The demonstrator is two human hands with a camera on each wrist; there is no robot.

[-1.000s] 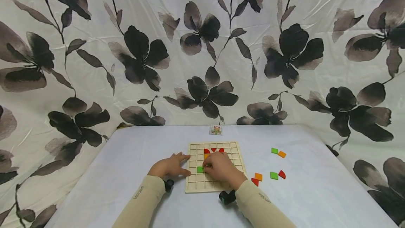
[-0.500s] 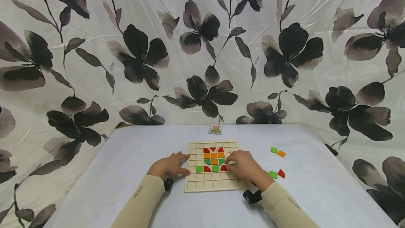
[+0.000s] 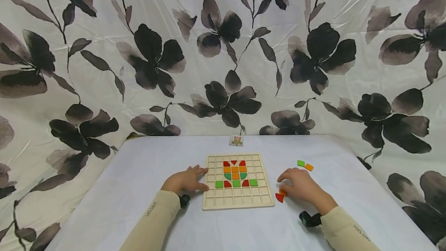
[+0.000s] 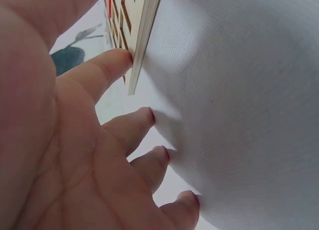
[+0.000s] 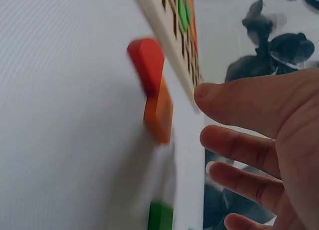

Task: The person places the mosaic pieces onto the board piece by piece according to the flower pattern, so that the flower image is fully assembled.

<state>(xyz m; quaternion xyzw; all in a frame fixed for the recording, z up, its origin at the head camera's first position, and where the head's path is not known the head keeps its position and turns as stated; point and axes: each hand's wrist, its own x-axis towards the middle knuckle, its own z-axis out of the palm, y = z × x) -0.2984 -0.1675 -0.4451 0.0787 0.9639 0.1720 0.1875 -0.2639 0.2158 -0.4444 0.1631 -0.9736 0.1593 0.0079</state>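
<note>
A square wooden grid board (image 3: 240, 207) lies on the table with red, orange and green tiles set in its cells. The lowest row of tiles ends in a green square tile (image 3: 253, 182) at the right. My left hand (image 3: 182, 181) rests at the board's left edge, thumb and fingers spread; in the left wrist view one fingertip touches the board's side. To the right of the board, my right hand (image 3: 301, 185) hovers over loose tiles with relaxed fingers and nothing held. Just under it lie a red quarter-round tile (image 5: 147, 63) and an orange square tile (image 5: 159, 115).
A loose green tile (image 3: 301, 163) and an orange tile (image 3: 309, 167) lie beyond the right hand. Another green tile (image 5: 160, 217) shows low in the right wrist view. A small pattern card (image 3: 236, 140) lies at the table's back edge, before a floral cloth (image 3: 223, 49).
My right hand has moved right, off the board and over to the loose tiles, uncovering the tile pattern. The left hand has stayed at the board's edge.
</note>
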